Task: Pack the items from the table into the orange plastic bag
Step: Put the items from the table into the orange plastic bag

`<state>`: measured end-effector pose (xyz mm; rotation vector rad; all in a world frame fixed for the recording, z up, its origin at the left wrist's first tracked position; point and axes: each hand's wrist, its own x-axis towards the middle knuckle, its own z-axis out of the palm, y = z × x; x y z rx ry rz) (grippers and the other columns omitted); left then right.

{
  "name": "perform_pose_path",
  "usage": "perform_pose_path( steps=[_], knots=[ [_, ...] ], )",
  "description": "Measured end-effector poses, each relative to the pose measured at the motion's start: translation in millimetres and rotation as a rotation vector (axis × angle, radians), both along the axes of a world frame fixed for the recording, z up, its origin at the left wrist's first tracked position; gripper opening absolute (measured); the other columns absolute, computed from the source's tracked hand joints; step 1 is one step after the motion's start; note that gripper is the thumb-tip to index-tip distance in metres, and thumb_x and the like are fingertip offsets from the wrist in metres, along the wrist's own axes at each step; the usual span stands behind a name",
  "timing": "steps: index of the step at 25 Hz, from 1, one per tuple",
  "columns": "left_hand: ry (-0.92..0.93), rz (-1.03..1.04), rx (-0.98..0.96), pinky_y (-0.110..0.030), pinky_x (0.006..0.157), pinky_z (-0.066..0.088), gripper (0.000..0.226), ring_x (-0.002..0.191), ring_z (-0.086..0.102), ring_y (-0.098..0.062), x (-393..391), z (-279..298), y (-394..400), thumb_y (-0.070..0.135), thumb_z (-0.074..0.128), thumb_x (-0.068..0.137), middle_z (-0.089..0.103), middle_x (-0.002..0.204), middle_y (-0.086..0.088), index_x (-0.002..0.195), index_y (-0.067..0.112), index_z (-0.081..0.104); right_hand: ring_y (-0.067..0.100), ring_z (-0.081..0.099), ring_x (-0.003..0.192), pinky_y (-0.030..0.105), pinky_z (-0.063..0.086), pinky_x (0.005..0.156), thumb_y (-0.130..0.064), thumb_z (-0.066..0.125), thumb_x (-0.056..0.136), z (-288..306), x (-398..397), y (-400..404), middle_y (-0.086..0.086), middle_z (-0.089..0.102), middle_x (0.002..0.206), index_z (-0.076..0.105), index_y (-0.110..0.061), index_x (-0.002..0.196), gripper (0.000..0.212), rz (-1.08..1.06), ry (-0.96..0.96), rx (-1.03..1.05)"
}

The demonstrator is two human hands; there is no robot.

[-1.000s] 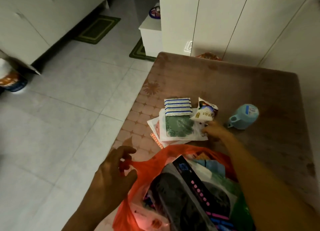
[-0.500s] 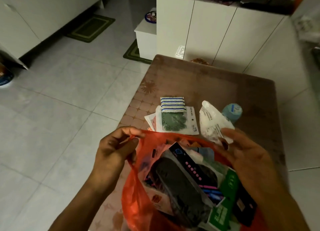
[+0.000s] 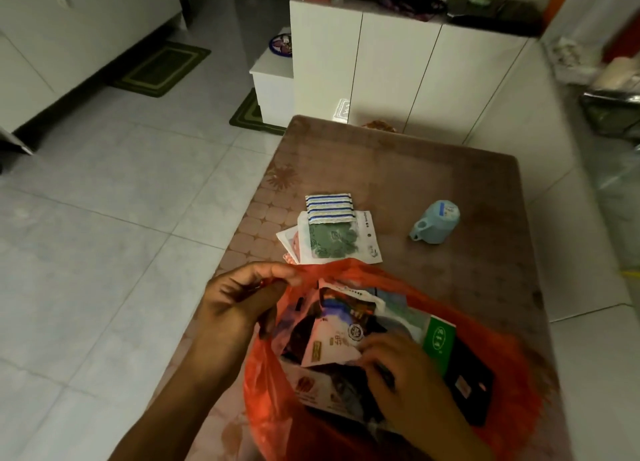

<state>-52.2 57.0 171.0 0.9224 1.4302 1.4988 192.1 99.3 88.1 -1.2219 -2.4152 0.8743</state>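
Left hand (image 3: 239, 308): pinches the rim of the orange plastic bag (image 3: 263, 405), holding it open at the near edge of the tabletop (image 3: 398, 169).
Right hand (image 3: 398, 374): inside the bag, fingers curled on a white packet (image 3: 332, 343).
Left on tabletop: striped cloth (image 3: 329, 208) atop flat packets (image 3: 337, 244) near the left edge; blue cup (image 3: 436, 222) on its side, well apart.

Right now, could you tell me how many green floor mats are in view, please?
2. One green mat lies by the white unit at far left; the other mat sits beside the low white cabinet, partly hidden behind the table.
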Motion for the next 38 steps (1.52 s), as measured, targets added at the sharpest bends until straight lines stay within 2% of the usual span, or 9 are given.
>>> perform_pose_path(
  steps=[3, 6, 9, 12, 15, 21, 26, 31, 38],
  knots=[
    [0.005, 0.007, -0.016, -0.019, 0.043, 0.046, 0.035, 0.05, 0.059, -0.004, -1.9, -1.1, -0.1, -0.015, 0.046, 0.092, 0.077, 0.09, -0.01, 0.091, 0.005, 0.075, 0.007, 0.008, 0.148, 0.033, 0.01, 0.119, -0.055, 0.034, 0.098, -8.7, -18.5, 5.9, -0.022, 0.008, 0.161, 0.024, -0.044, 0.147, 0.052, 0.021, -0.131, 0.005],
    [-0.045, 0.015, -0.051, -0.023, 0.045, 0.049, 0.03, 0.051, 0.058, -0.011, 0.8, -3.9, 3.0, -0.008, 0.053, 0.089, 0.076, 0.091, -0.012, 0.091, 0.011, 0.076, 0.012, -0.03, 0.144, 0.035, -0.02, 0.115, -0.063, 0.022, 0.095, -27.2, -32.6, -4.8, -0.016, -0.031, 0.153, -0.008, -0.035, 0.154, 0.071, 0.212, -0.46, -0.025],
    [-0.225, -0.048, -0.166, -0.026, 0.045, 0.05, 0.023, 0.053, 0.059, -0.019, 8.8, -7.8, 13.9, 0.009, 0.06, 0.083, 0.071, 0.088, -0.02, 0.102, 0.013, 0.071, 0.0, 0.005, 0.145, 0.03, 0.01, 0.119, -0.065, 0.026, 0.094, -16.0, -26.1, 15.0, -0.028, 0.008, 0.156, 0.025, -0.041, 0.148, 0.059, 0.209, -0.203, -0.163],
    [-0.283, -0.055, -0.313, -0.035, 0.053, 0.047, 0.03, 0.054, 0.061, -0.021, 19.8, -17.6, 29.1, 0.0, 0.057, 0.088, 0.073, 0.086, -0.018, 0.106, 0.02, 0.07, -0.012, 0.056, 0.105, 0.008, 0.047, 0.082, -0.055, 0.043, 0.095, -4.0, -14.9, 82.1, -0.032, 0.06, 0.115, 0.059, -0.047, 0.114, 0.026, -0.085, 0.236, -0.309],
    [-0.309, 0.02, -0.362, -0.033, 0.054, 0.044, 0.031, 0.055, 0.059, -0.023, 27.8, -25.9, 38.9, -0.002, 0.054, 0.089, 0.073, 0.088, -0.017, 0.101, 0.021, 0.072, -0.004, 0.06, 0.091, 0.019, 0.05, 0.073, -0.039, 0.051, 0.094, -25.0, -2.0, 180.4, -0.018, 0.065, 0.113, 0.056, -0.049, 0.111, 0.021, -0.444, 0.249, -0.298],
    [-0.278, 0.14, -0.401, -0.02, 0.035, 0.04, 0.034, 0.045, 0.058, -0.025, 21.4, -32.6, 45.8, -0.01, 0.052, 0.086, 0.073, 0.082, -0.019, 0.086, 0.016, 0.075, 0.023, 0.053, 0.11, 0.038, 0.053, 0.075, -0.019, 0.064, 0.088, -101.9, 0.6, 285.3, 0.005, 0.046, 0.137, 0.039, -0.036, 0.143, 0.062, -0.735, 0.364, -0.873],
    [-0.253, 0.145, -0.396, -0.021, 0.036, 0.038, 0.026, 0.046, 0.058, -0.024, 17.4, -23.0, 48.2, -0.001, 0.057, 0.078, 0.073, 0.079, -0.017, 0.083, 0.016, 0.076, 0.021, 0.058, 0.098, 0.037, 0.05, 0.074, -0.018, 0.069, 0.084, -101.8, -8.9, 295.1, 0.004, 0.059, 0.11, 0.061, -0.019, 0.11, 0.028, -0.891, 0.677, -1.032],
    [-0.151, 0.119, -0.324, -0.021, 0.04, 0.031, 0.031, 0.042, 0.045, -0.013, 3.6, -11.1, 29.7, 0.001, 0.052, 0.087, 0.075, 0.095, -0.009, 0.093, 0.021, 0.076, 0.022, 0.071, 0.087, 0.033, 0.056, 0.075, -0.018, 0.068, 0.086, -20.6, 0.6, 229.6, 0.01, 0.073, 0.103, 0.067, -0.012, 0.111, 0.026, -0.749, 0.903, -0.9],
    [-0.076, 0.07, -0.185, -0.025, 0.043, 0.033, 0.031, 0.041, 0.043, -0.013, -2.5, 2.3, 5.0, 0.011, 0.053, 0.085, 0.076, 0.105, -0.008, 0.102, 0.023, 0.076, 0.005, 0.066, 0.074, 0.012, 0.049, 0.064, -0.045, 0.069, 0.075, 57.4, 20.5, 46.2, -0.009, 0.07, 0.078, 0.072, -0.019, 0.062, 0.029, -0.093, 0.367, -0.313]
  ],
)
